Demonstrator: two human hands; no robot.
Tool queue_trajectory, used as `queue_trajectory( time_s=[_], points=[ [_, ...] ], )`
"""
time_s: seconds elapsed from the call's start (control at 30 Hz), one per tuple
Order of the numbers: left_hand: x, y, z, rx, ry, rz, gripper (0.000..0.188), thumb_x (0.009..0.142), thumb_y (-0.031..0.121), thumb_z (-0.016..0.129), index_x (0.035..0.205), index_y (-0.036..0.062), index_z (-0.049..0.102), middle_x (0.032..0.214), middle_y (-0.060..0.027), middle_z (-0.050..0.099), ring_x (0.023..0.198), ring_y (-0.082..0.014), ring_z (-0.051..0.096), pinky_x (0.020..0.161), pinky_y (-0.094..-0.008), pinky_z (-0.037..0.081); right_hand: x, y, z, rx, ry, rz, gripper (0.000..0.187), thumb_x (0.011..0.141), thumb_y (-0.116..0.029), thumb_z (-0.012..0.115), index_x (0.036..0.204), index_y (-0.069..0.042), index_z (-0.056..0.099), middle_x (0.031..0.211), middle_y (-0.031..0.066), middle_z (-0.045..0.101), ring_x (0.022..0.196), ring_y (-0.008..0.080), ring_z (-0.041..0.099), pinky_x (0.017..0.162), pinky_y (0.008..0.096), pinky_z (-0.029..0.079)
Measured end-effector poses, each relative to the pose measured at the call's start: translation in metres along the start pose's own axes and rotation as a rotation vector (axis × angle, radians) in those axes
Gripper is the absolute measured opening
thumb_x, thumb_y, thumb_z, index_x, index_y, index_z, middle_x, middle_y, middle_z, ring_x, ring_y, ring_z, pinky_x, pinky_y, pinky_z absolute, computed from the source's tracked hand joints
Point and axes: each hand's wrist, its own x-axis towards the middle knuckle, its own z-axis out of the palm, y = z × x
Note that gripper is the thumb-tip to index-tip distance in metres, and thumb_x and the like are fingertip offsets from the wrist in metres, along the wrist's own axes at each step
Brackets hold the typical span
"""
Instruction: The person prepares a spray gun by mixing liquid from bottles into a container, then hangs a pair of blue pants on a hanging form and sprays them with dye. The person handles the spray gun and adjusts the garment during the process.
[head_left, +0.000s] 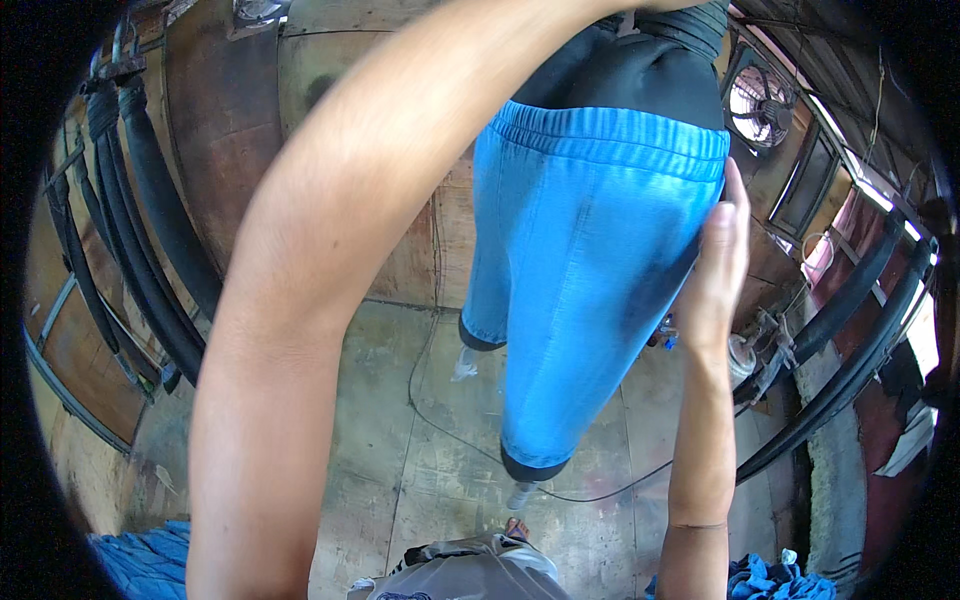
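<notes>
Bright blue elastic-waist jeans (590, 260) hang upright on a black leg-shaped form (640, 85), whose dark ends show below both hems. My right hand (715, 260) lies along the right side of the jeans just under the waistband, fingers stretched upward and roughly flat against the cloth. Across the upper part of the view reaches my left arm (340, 200), over the top of the form. Only a sliver of my left hand (665, 4) shows at the upper edge, by the gathered black top of the form; its fingers are cut off.
Black tubes (165, 200) hang at the left, and more black tubes (850, 350) slope at the right. A round fan (760, 100) sits on the far right wall. A thin cable (420, 405) crosses the floor. Blue cloth (150, 560) lies at lower left, more blue cloth (775, 580) at lower right.
</notes>
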Motion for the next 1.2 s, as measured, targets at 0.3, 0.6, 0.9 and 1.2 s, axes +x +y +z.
queue_trajectory(
  time_s=[0.3, 0.6, 0.9, 1.2],
  points=[
    [-0.148, 0.025, -0.08, 0.078, -0.18, -1.003, 0.077, 0.094, 0.045, 0.067, 0.149, -0.0024, 0.04, 0.149, -0.0277, 0.049, 0.136, -0.0357, 0.05, 0.114, -0.042, 0.039, 0.024, 0.086, -0.021, 0.1, -0.133, 0.125, 0.066, 0.11, -0.047, 0.028, 0.155, 0.001, 0.036, 0.147, 0.0181, 0.05, 0.135, 0.0249, 0.049, 0.116, 0.0381, 0.033],
    [-0.114, 0.074, -0.098, 0.275, -0.228, -1.139, 0.105, 0.084, 0.057, 0.075, 0.151, -0.0121, 0.031, 0.151, -0.0317, 0.043, 0.143, -0.0354, 0.044, 0.119, -0.0389, 0.034, 0.028, 0.129, -0.022, 0.004, -0.249, 0.321, 0.068, 0.112, -0.051, 0.026, 0.111, 0.003, 0.067, 0.095, 0.008, 0.068, 0.083, 0.0131, 0.061, 0.079, 0.031, 0.05],
    [-0.12, 0.104, -0.093, 0.29, -0.053, -1.198, 0.102, 0.082, 0.05, 0.081, 0.149, -0.0116, 0.033, 0.142, -0.0321, 0.051, 0.132, -0.0308, 0.053, 0.111, -0.0385, 0.042, -0.055, 0.14, -0.067, 0.178, -0.383, 0.44, 0.06, 0.111, -0.043, 0.037, 0.144, 0.005, 0.051, 0.129, 0.0197, 0.064, 0.115, 0.0269, 0.063, 0.099, 0.0393, 0.05],
    [-0.163, 0.115, -0.098, 0.381, -0.194, -1.29, 0.127, 0.076, 0.084, 0.061, 0.153, -0.0113, 0.03, 0.14, -0.0443, 0.045, 0.133, -0.0499, 0.05, 0.112, -0.0539, 0.041, -0.079, 0.211, -0.073, 0.283, -0.483, 0.74, 0.076, 0.107, -0.059, 0.03, 0.156, -0.002, 0.035, 0.155, 0.0251, 0.042, 0.145, 0.0368, 0.04, 0.118, 0.0509, 0.034]
  ],
)
